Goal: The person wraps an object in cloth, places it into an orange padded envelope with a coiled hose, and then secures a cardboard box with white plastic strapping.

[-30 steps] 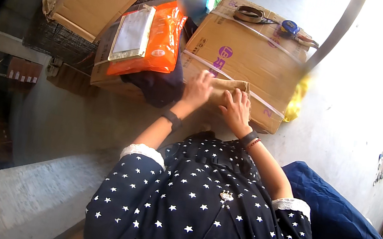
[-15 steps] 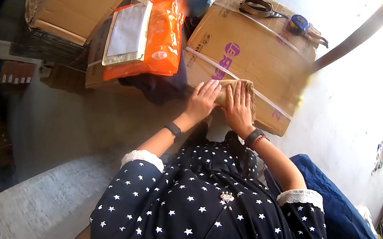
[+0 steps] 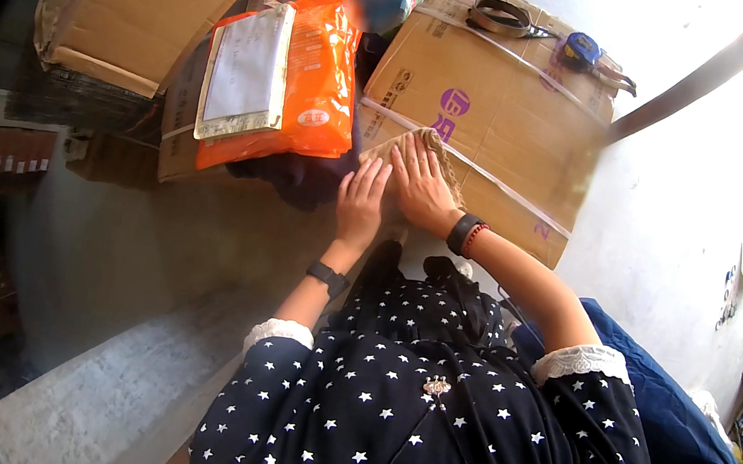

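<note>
A folded brown cloth [image 3: 388, 149] lies at the near edge of a strapped cardboard box [image 3: 520, 109] with purple print. Flat across the cloth rests my right hand [image 3: 425, 187], its fingers stretched out and pointing away from me. My left hand [image 3: 360, 206] is just left of it, fingers extended at the cloth's near left corner; whether its fingertips press on the cloth I cannot tell. Both hands hide part of the cloth.
A dark coiled band [image 3: 501, 18] and a blue tape measure [image 3: 582, 51] lie on the box's far end. To the left, a clipboard-like board with paper [image 3: 248, 69] rests on an orange plastic package [image 3: 319, 105]. Blue fabric [image 3: 657, 408] is at my right.
Both hands have shifted left, and the cloth has moved left with the right hand and turned at an angle. My left hand has slid nearer to me, toward the cloth's corner.
</note>
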`<state>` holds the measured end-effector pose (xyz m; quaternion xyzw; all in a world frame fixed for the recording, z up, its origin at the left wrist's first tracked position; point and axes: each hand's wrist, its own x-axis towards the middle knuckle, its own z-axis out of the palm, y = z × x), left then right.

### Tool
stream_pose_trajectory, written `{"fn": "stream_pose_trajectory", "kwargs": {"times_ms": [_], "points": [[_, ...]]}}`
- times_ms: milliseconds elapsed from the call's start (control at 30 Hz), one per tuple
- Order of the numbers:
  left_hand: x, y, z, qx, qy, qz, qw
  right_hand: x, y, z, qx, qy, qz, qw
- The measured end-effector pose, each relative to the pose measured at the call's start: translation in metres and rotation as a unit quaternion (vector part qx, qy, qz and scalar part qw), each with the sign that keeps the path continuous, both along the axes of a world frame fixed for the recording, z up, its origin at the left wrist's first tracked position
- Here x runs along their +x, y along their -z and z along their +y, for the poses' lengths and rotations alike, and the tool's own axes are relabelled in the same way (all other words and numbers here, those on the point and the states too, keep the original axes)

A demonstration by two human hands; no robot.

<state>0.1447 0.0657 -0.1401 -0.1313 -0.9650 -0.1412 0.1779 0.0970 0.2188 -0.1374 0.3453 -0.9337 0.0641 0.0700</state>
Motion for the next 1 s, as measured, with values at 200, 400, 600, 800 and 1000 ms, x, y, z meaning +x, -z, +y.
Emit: {"fn": "stream_pose_trajectory", "kwargs": {"times_ms": [200, 400, 600, 800, 1000], "points": [[-0.011, 0.001, -0.021, 0.005, -0.044, 0.062, 0.997, -0.026, -0.009, -0.020, -0.030, -0.086, 0.019, 0.996], [-0.017, 0.004, -0.046, -0.016, -0.101, 0.026, 0.994, -0.059, -0.001, -0.074, -0.048, -0.108, -0.046, 0.992], [-0.017, 0.005, -0.041, 0.004, -0.137, 0.044, 0.989, -0.073, 0.000, -0.095, -0.092, -0.133, -0.127, 0.979], [-0.022, 0.003, -0.037, 0.022, -0.144, 0.038, 0.989, -0.079, 0.007, -0.094, -0.164, -0.118, -0.118, 0.972], [-0.015, -0.007, -0.036, 0.140, -0.139, 0.022, 0.980, -0.060, 0.011, -0.090, -0.236, -0.083, -0.128, 0.960]]}}
